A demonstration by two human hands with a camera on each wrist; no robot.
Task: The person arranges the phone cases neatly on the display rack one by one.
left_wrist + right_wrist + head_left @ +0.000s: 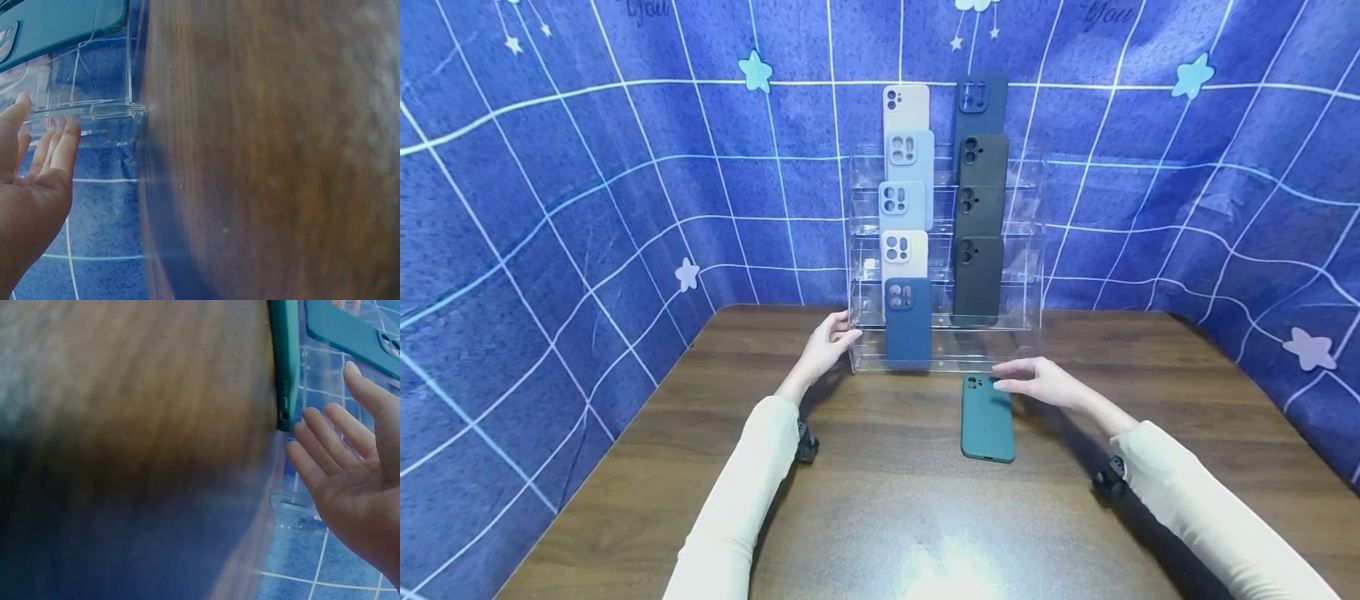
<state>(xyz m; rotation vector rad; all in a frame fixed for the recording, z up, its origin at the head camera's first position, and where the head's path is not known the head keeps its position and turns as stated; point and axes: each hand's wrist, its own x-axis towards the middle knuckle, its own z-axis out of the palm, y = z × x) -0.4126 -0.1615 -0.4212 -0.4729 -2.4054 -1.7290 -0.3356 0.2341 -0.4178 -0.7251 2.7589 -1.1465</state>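
A clear acrylic tiered display stand [943,364] holds several phone cases in two columns. My left hand [826,348] holds the stand's left side panel, the thumb at its front edge and the fingers along its outer face. A teal phone case [988,425] lies back up on the table in front of the stand, its camera cutout toward the stand. Over its upper right corner my right hand [1037,382] reaches in with loosely extended fingers. In the right wrist view the fingertips [294,447] are close to the end of the teal case [287,375], the palm unfilled.
In the left column a dark blue phone case [908,333] stands lowest, below white and pale blue ones. Dark green cases [977,283] and a navy case [981,104] fill the right column. The wooden table [865,500] meets a blue curtain [625,167] behind.
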